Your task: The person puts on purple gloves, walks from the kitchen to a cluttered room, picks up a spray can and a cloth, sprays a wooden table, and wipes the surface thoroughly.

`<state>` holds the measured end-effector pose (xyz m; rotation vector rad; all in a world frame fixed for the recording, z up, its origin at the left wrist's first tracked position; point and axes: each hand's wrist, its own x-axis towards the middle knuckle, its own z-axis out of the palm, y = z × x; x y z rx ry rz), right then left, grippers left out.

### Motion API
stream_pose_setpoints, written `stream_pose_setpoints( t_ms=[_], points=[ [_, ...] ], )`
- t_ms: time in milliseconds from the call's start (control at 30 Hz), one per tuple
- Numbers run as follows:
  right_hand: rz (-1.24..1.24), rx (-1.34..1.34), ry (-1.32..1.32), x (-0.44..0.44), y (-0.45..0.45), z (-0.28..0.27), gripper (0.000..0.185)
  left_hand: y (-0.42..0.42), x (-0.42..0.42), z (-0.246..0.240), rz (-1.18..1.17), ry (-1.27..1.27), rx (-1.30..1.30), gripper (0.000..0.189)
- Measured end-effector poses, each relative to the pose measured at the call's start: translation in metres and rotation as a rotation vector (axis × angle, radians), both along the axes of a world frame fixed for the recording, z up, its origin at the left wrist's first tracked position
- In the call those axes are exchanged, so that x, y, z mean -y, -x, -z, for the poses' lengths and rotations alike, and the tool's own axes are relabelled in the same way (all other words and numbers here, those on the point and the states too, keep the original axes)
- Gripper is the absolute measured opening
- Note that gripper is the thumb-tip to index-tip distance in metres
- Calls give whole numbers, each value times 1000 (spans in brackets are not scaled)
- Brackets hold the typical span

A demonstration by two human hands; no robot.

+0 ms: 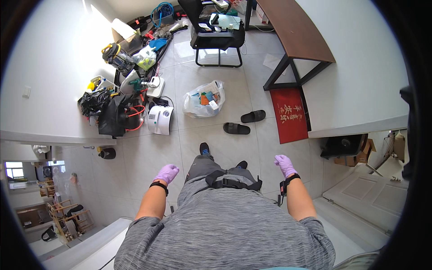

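Note:
My left hand (pixel 167 173), in a thin purple glove, hangs out to the left of my thigh with its fingers curled in. Out to the right, my right hand (pixel 285 165) wears the same kind of glove and is also curled, touching nothing. Each wrist has a black strap. On the tiled floor ahead stands a translucent plastic bag (pixel 204 99) with colourful packets and papers in it. A pair of black slide sandals, one slide (pixel 237 128) nearer and the other slide (pixel 253 116) behind it, lies to the right of the bag.
A white curved appliance (pixel 161 120) stands at left, beside black bags (pixel 116 114) and piled tools along the wall. Farther off is a black office chair (pixel 217 40) loaded with items. At right are a brown table (pixel 297 30), a red doormat (pixel 289 116) and a white panelled door (pixel 368 192).

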<state>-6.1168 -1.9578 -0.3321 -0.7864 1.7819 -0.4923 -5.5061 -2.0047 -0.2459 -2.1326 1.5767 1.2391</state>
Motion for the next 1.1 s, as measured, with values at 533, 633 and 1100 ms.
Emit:
stream_pose_setpoints(
  t_ms=[533,633,1100],
  points=[
    [-1256,-337,-159,190,-195,19,38,-102,-297,69,-865,15,19,41],
    [-1476,-298,-82,231,-316,27,25,-137,-330,60,-966,165,-55,41],
    [-2356,-657,-13,278,-865,54,50,-256,-400,97,-727,38,156,22]
  ],
)
